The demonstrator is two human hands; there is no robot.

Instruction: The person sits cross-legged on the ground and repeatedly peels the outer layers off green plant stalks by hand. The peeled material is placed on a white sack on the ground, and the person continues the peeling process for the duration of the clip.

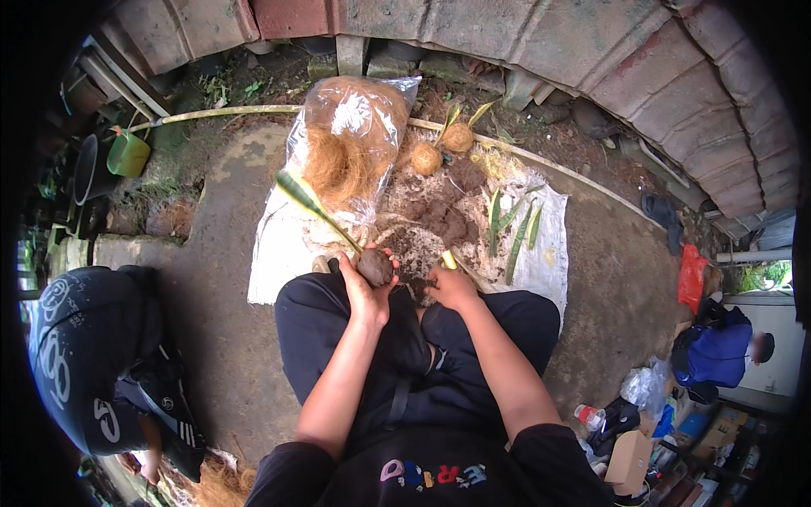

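My left hand (364, 295) holds a round ball of dark soil (375, 267) from below, fingers wrapped around its right side. From the ball a variegated snake plant leaf (310, 199) slants up to the left. Over my right thigh, my right hand (452, 288) has curled fingers, close to a small yellow object (448, 258); whether it grips this is unclear. In front of me, a heap of moist soil (443, 215) lies on a white woven sack (538, 253). Several cut snake plant leaves (519, 237) rest to its right.
A clear plastic bag of brown coconut fibre (355, 139) stands on the sack's far left. Two fibre-wrapped balls (426, 158) with leaves sit at the far edge. A long pole (538, 152) runs behind. People are at left (95, 355) and right (713, 348); roof tiles (469, 28) overhang.
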